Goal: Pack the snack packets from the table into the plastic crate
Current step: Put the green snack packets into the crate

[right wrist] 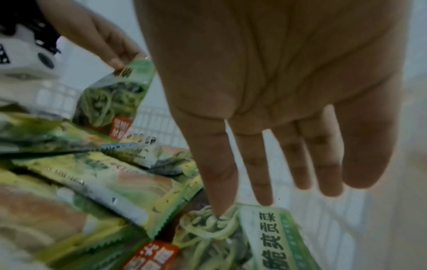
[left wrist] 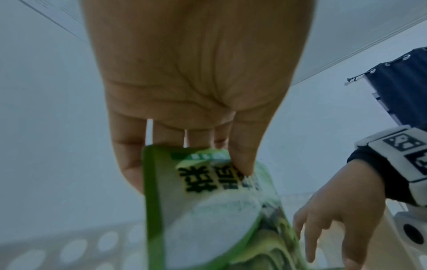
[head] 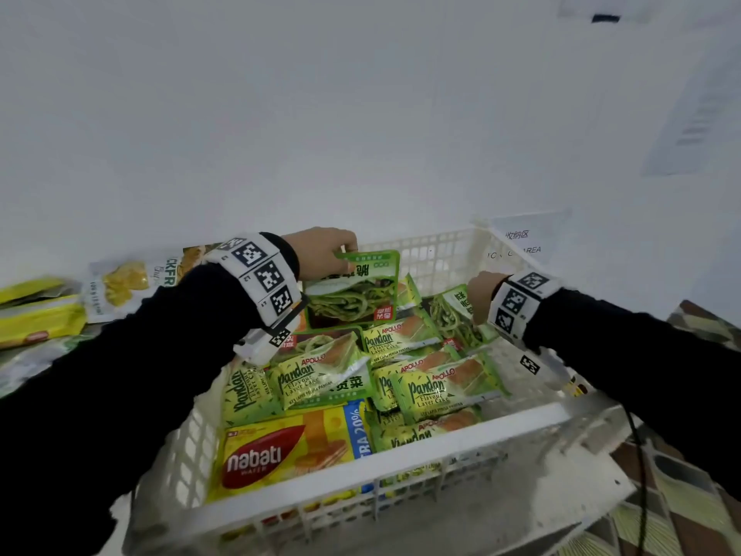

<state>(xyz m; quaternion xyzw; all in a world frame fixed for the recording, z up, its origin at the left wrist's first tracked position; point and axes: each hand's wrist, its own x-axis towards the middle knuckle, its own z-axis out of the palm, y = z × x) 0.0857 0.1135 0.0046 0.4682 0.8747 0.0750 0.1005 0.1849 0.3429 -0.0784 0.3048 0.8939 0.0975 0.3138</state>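
Observation:
The white plastic crate (head: 401,455) holds several Pandan cake packets (head: 437,389) and a yellow Nabati wafer packet (head: 280,455). My left hand (head: 347,250) pinches the top edge of a green pickled-vegetable packet (head: 353,290), which hangs upright over the crate's far end. In the left wrist view the thumb (left wrist: 242,160) presses onto that packet (left wrist: 208,201). My right hand (head: 479,311) is over the crate's right side. Its fingers (right wrist: 219,182) are straight, and the index tip touches a second green packet (right wrist: 265,246) lying in the crate.
On the table to the left of the crate lie yellow packets (head: 40,315) and a jackfruit chips bag (head: 128,282). A white wall rises close behind, with a paper label (head: 521,242) behind the crate. A black cable (head: 641,475) hangs at the right.

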